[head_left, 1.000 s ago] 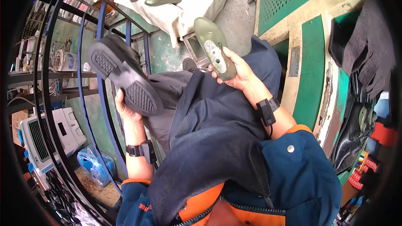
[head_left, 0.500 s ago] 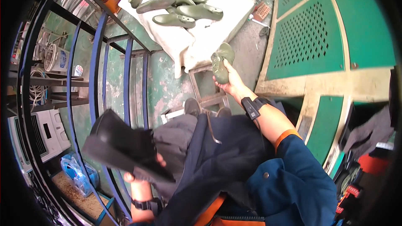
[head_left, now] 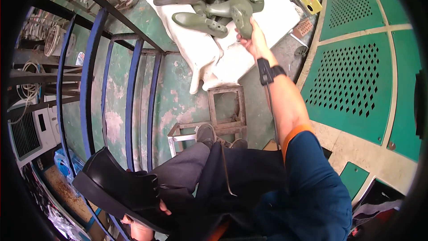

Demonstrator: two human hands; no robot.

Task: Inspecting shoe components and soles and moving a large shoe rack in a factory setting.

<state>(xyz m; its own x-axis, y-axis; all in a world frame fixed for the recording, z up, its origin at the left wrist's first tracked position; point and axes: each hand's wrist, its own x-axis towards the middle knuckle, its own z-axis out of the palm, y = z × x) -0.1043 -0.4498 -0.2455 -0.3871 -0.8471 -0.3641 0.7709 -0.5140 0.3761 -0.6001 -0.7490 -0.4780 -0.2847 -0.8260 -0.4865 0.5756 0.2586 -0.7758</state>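
Observation:
My right hand (head_left: 257, 41) reaches out to the far side, its fingers wrapped round a dark green shoe last (head_left: 241, 14). That last is over a heap of similar lasts (head_left: 199, 23) on a white cloth (head_left: 232, 64); I cannot tell whether it touches them. Near my lap at the lower left, my left hand (head_left: 141, 230) grips a black shoe (head_left: 122, 185) with a thick sole. The shoe lies on its side, toe toward the left, and hides most of that hand.
A blue metal rack (head_left: 92, 80) stands at my left. Green perforated metal panels (head_left: 347, 78) run along the right. A small metal frame (head_left: 227, 125) is on the floor before my feet. A yellow box (head_left: 307, 0) and a brick-like block (head_left: 302, 27) lie beyond the cloth's right edge.
My right hand has moved forward with the shoe last, from in front of the white cloth to over the heap. The black shoe has moved slightly down and left in view.

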